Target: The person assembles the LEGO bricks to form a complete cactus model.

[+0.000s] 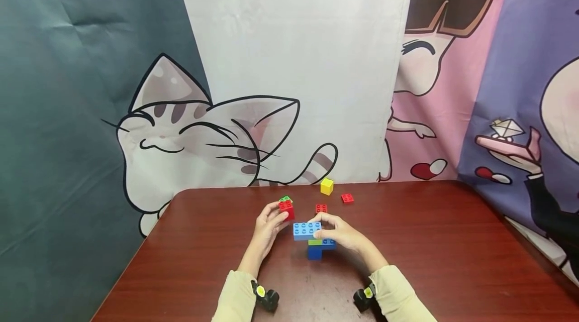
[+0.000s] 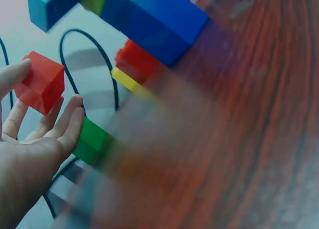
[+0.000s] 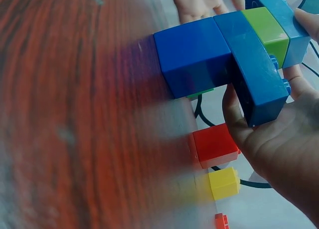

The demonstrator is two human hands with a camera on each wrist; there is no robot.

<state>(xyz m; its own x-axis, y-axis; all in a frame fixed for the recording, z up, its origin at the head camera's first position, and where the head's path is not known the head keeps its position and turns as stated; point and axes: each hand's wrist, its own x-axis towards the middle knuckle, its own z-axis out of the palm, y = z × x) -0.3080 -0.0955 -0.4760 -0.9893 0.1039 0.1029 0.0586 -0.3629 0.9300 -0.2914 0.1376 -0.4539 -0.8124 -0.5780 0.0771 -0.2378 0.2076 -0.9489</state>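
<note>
The head camera looks forward and down across the table (image 1: 181,261) to the backdrop (image 1: 294,35); the left wrist camera (image 1: 270,301) and right wrist camera (image 1: 361,300), close, low and steeply tilted, share the brick stack (image 3: 244,47) from opposite sides.

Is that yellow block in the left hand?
No, the left hand holds a red block, while the yellow block stands on the table.

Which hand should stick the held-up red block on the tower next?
Probably the left hand: it holds the red block near the tower, while the right hand grips the tower.
</note>
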